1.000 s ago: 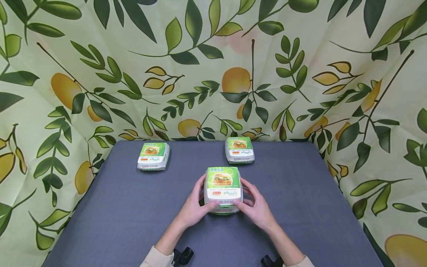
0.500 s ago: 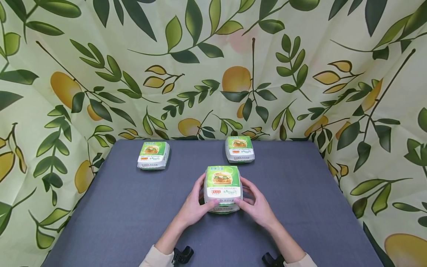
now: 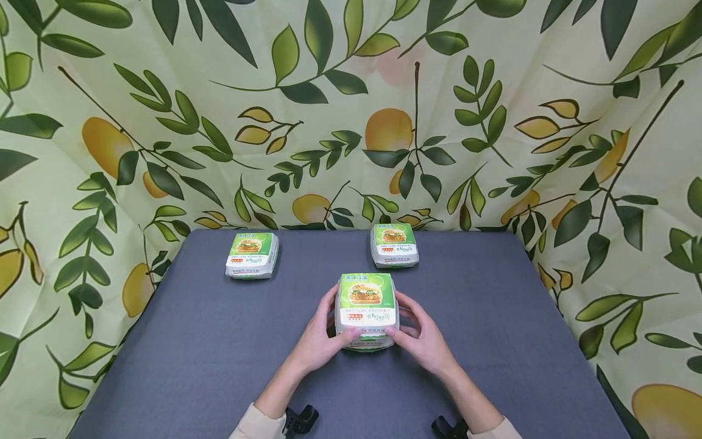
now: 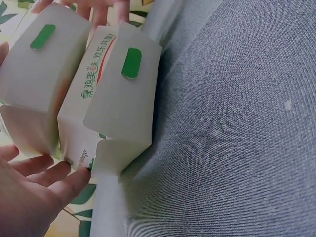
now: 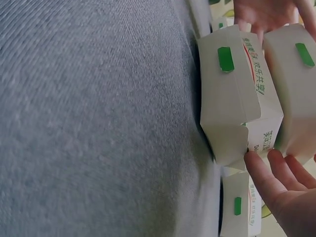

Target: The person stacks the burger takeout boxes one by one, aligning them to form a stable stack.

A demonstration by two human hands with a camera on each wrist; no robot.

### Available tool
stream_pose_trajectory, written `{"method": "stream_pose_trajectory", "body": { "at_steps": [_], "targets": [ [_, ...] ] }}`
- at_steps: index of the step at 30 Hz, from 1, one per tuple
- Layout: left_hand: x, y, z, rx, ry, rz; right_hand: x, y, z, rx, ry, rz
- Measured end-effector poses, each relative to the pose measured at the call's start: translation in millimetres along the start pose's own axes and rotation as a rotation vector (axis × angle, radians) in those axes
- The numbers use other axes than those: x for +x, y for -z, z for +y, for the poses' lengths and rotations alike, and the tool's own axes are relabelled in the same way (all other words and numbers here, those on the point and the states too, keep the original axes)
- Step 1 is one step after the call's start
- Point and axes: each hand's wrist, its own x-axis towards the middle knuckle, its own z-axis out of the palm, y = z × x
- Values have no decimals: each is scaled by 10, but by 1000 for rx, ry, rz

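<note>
Two white burger boxes with green tops are stacked near the middle of the table in the head view. The upper burger box (image 3: 365, 305) has a burger picture on its lid and sits over the lower burger box (image 3: 368, 345), of which only the front edge shows. My left hand (image 3: 320, 339) holds the stack's left side, thumb on the front edge of the upper box. On the other side my right hand (image 3: 426, 341) grips it the same way. The wrist views show the lower box (image 4: 129, 94) on the cloth, with fingertips touching both boxes near their seam.
Two more burger boxes stand farther back: one at the left burger box (image 3: 252, 256), the other behind the stack, a rear burger box (image 3: 394, 247). A grey-blue cloth (image 3: 471, 292) covers the table. A leaf-and-fruit patterned curtain (image 3: 340, 55) hangs around the back and sides.
Almost nothing moves. The right thumb and wrist have shifted very slightly to the right; the stack and the other boxes stay in place.
</note>
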Motion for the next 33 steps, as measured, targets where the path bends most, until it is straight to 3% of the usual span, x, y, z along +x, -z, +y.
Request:
{"method": "stream_pose_trajectory", "body": {
  "at_steps": [13, 33],
  "targets": [
    [-6, -5, 2, -2, 5, 13, 46, 204, -75, -56, 52, -71],
    [-18, -5, 11, -14, -1, 6, 353, 470, -206, -251, 83, 49]
  ]
}}
